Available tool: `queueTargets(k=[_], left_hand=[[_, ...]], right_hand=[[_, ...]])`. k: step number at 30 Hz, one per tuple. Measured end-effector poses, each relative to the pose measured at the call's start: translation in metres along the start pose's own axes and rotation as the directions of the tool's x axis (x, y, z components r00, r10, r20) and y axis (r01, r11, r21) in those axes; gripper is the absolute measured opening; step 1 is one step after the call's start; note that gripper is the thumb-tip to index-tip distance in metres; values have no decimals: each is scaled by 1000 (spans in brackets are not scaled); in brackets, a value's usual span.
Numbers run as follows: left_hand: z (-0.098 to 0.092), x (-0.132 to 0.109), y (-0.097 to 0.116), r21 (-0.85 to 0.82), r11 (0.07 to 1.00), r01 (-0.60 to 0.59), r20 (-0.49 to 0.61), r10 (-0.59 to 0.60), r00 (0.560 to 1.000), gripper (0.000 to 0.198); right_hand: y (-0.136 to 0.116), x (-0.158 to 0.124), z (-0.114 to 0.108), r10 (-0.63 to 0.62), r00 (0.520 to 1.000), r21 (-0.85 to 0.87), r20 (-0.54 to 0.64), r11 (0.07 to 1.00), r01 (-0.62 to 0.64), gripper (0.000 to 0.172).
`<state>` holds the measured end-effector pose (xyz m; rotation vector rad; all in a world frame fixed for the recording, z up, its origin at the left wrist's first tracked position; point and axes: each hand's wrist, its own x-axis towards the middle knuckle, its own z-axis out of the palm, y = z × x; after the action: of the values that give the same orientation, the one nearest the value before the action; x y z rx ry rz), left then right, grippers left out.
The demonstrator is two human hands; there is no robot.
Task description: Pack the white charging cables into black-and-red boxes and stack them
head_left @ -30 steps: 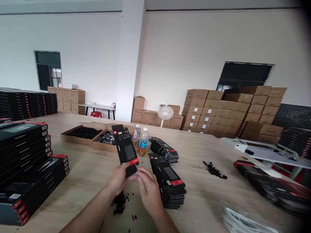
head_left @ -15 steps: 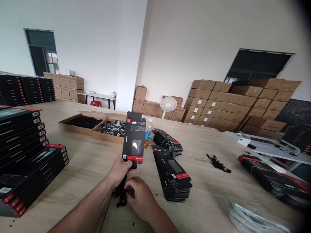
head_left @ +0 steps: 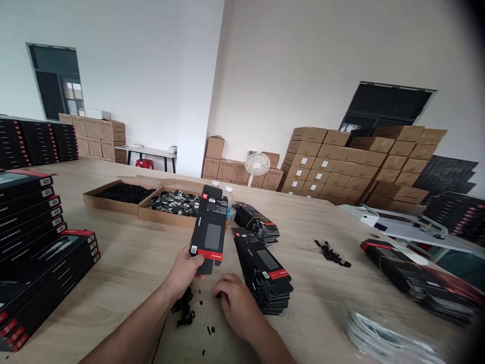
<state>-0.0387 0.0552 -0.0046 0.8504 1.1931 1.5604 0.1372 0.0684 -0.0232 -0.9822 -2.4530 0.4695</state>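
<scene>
My left hand (head_left: pixel 186 269) grips the lower end of a flat black packaging box (head_left: pixel 211 222) with a red band and a grey window, held up tilted over the table. My right hand (head_left: pixel 235 299) is low over the tabletop with its fingers curled together; a bit of something dark shows at the fingertips, too small to name. Between my forearms lies a pile of small black parts (head_left: pixel 184 307), with a few loose bits around it. Just right of my right hand is a stack of flattened black boxes (head_left: pixel 267 275).
Another banded bundle of boxes (head_left: pixel 255 221) lies behind the stack. Finished boxes (head_left: pixel 49 268) are piled at left. Two cardboard trays (head_left: pixel 151 215) of black parts, plastic bottles (head_left: pixel 229 197), more black parts (head_left: pixel 332 254), a banded bundle (head_left: pixel 409 275) and bagged white cables (head_left: pixel 379 333) stand around.
My right hand has moved right, away from the pile of small black parts, leaving loose bits on the table. The box in my left hand has tilted and dropped slightly.
</scene>
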Motion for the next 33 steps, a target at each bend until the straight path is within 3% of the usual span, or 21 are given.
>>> queueTargets(k=[5,9,14,19,26,29,33], left_hand=[[-1,2,-3,28,999,-32,-23,32,999,19],[-1,4,-6,103,990,-92,-7,94,996,16],[1,2,-6,175,972,-155,77,143,987,22],[0,1,-8,240,955,-172,137,142,980,31],[-3,5,-15,408,876,-258,171,204,964,28],[-1,4,-16,477,822,-311,175,258,950,28],[5,-2,-17,525,769,-365,236,280,931,23]], right_hand=[[-7,0,-3,202,978,-163,-47,965,-207,7],[-7,-1,-1,217,976,-220,-31,951,-219,14],[-9,1,4,241,968,-235,-76,939,-252,7],[-10,3,4,228,973,-229,-43,945,-232,20],[-6,4,4,249,968,-277,-17,929,-244,18],[-1,6,8,211,973,-195,-90,955,-225,18],[5,10,10,200,952,37,-231,980,-197,17]])
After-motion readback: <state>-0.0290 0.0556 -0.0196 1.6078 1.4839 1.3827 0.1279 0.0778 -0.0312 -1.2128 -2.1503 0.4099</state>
